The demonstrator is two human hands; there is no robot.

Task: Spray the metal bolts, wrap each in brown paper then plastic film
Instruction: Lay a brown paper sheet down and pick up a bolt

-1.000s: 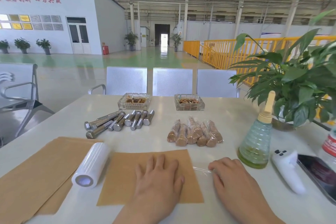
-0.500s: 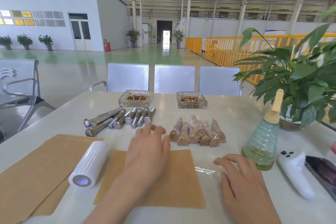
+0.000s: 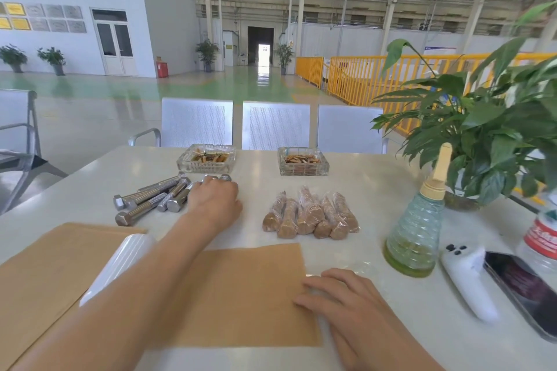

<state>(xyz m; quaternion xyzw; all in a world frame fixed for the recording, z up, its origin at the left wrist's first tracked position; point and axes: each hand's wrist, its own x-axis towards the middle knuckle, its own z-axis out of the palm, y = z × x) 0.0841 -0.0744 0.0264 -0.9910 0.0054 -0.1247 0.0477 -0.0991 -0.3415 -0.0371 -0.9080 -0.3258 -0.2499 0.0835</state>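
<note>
On a white table [image 3: 376,184], a brown paper sheet [image 3: 250,295] lies under the right hand [image 3: 346,298], fingers flat at its right edge; beyond the sheet, the left hand [image 3: 215,200] covers bare bolts [image 3: 147,202], grip hidden, left of wrapped bolts [image 3: 310,215].

I see my left hand [image 3: 214,200] resting on the right end of the bare bolts [image 3: 150,200], far left. My right hand [image 3: 346,298] lies flat at the near brown paper sheet's [image 3: 241,295] right edge.

Bare steel bolts [image 3: 150,199] lie clustered beside wrapped bolts [image 3: 310,217], behind brown paper [image 3: 250,295].
</note>
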